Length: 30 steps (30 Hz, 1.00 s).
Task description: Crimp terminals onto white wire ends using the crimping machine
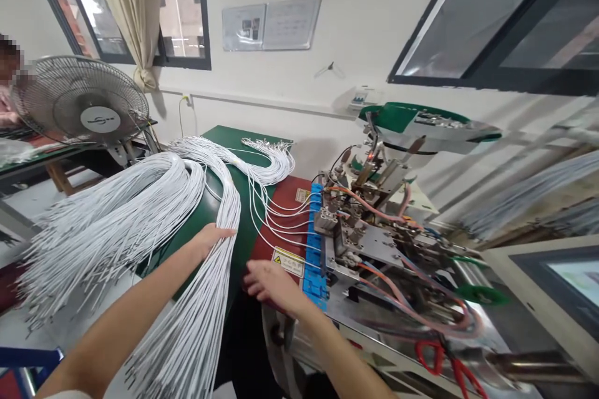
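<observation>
I have my two hands apart, both to the left of the blue strip (pixel 314 243). My left hand (pixel 208 242), the farther one, touches the long white wire bundle (pixel 228 209) — its fingers are hidden beneath, so I can't tell how firmly they close. My right hand (pixel 274 283) is nearer the strip, empty and loosely open beside the warning label (pixel 289 262). Several loose wires (pixel 285 234) run into the strip across the red surface (pixel 285 193). Farther left of it, a thick wire pile (pixel 126 206) drapes over the green table (pixel 213 190); the machine (pixel 374 230) stands right of it.
</observation>
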{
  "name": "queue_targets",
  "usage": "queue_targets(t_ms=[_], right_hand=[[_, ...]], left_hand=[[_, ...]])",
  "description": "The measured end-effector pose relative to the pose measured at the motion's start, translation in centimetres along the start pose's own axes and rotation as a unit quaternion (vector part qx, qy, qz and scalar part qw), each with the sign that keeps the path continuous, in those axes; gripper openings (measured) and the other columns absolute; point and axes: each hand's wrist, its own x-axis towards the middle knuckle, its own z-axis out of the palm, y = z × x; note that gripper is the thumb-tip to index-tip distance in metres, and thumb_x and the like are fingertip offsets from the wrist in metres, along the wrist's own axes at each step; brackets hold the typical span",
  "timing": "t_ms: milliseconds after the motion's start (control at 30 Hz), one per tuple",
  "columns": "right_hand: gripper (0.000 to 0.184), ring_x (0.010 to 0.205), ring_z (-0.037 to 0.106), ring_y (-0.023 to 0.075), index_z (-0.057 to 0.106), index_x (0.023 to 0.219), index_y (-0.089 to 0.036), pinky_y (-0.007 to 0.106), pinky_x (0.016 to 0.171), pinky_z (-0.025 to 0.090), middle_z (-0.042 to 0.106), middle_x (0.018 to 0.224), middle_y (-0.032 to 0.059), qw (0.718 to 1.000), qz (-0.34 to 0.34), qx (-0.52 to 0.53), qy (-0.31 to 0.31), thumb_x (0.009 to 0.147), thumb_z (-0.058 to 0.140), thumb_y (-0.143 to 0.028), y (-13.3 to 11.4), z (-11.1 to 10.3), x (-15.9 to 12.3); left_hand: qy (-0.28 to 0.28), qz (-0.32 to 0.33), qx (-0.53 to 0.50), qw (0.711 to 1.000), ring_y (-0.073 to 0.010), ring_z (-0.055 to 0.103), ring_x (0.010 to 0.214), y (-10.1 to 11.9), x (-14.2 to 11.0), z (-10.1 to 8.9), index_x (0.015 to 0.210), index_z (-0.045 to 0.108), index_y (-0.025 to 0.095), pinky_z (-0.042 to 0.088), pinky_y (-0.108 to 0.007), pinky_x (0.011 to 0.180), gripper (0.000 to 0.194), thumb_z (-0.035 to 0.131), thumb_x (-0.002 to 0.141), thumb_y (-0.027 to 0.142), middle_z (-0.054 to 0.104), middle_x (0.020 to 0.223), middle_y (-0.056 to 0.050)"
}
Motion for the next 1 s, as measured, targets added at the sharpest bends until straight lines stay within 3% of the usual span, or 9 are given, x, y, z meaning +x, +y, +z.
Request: queue_targets(t_ms=[100,233,400,500,633,833,1000], right_hand=[[0.046,0.064,0.062,0.0112,0.055,0.097,-0.013,0.022,0.056,0.048,0.064,0.094,0.0114,0.997,0.006,0.067,0.042,0.078,0.050,-0.055,-2.5,0.2,3.9],[0.054,0.060,0.062,0.0137,0.053,0.100,-0.009,0.026,0.053,0.050,0.065,0.082,0.0125,0.993,0.022,0.110,0.044,0.081,0.042,-0.058,-4.7,3.2,9.1],[0.030,0.055,0.060,0.0138,0.058,0.090,-0.008,0.025,0.049,0.050,0.064,0.069,0.0056,0.993,0.021,0.111,0.044,0.076,0.062,-0.035,-6.3,5.8,12.5],[0.021,0.057,0.058,0.0109,0.057,0.093,-0.010,0.025,0.051,0.050,0.062,0.076,0.0029,0.993,0.031,0.098,0.063,0.080,0.059,-0.027,-6.3,5.1,13.4],[0.018,0.068,0.059,0.0103,0.056,0.096,-0.012,0.026,0.059,0.051,0.061,0.086,0.0021,0.992,0.057,0.094,0.068,0.086,0.052,-0.027,-5.6,3.5,13.6],[0.019,0.059,0.059,0.0092,0.057,0.089,-0.011,0.025,0.057,0.051,0.063,0.075,0.0002,0.985,0.059,0.152,0.048,0.088,0.049,-0.028,-5.2,1.5,13.8],[0.026,0.057,0.064,0.0157,0.058,0.087,-0.009,0.030,0.059,0.053,0.066,0.063,0.0049,0.979,0.057,0.196,0.011,0.088,0.041,-0.029,-4.3,1.0,13.2]], left_hand=[[0.001,0.029,0.024,0.999,-0.0152,0.052,0.038,-0.1,-0.7,-0.2,0.069,0.061,0.009,0.042,-0.027,0.041,0.031,0.080,0.047,0.020,0.059,0.045,-0.001],[0.003,0.066,0.031,0.997,-0.0182,0.060,0.055,0.0,-1.6,-0.7,0.080,0.065,0.010,0.046,-0.027,0.053,0.041,0.082,0.044,0.019,0.066,0.059,-0.003],[-0.002,0.076,0.013,0.997,-0.0177,0.060,0.058,0.7,-1.6,-2.4,0.083,0.065,0.008,0.045,-0.026,0.055,0.043,0.081,0.049,0.029,0.066,0.063,-0.004],[-0.007,0.069,-0.012,0.998,-0.0151,0.058,0.053,0.3,-1.2,-3.0,0.083,0.064,0.008,0.045,-0.026,0.053,0.041,0.075,0.058,0.038,0.065,0.063,-0.004],[-0.013,0.046,-0.046,0.998,-0.0164,0.060,0.053,-1.0,-1.2,-3.2,0.081,0.063,0.008,0.047,-0.028,0.055,0.038,0.077,0.056,0.033,0.065,0.063,-0.006],[-0.039,0.005,-0.077,0.996,-0.0209,0.064,0.068,-1.7,-1.6,-4.0,0.085,0.064,0.009,0.052,-0.032,0.065,0.049,0.066,0.064,0.053,0.068,0.078,-0.012],[-0.070,-0.016,-0.046,0.996,-0.0225,0.064,0.062,-1.8,-1.6,-3.2,0.079,0.067,0.006,0.052,-0.032,0.059,0.043,0.079,0.053,0.038,0.069,0.074,-0.014]])
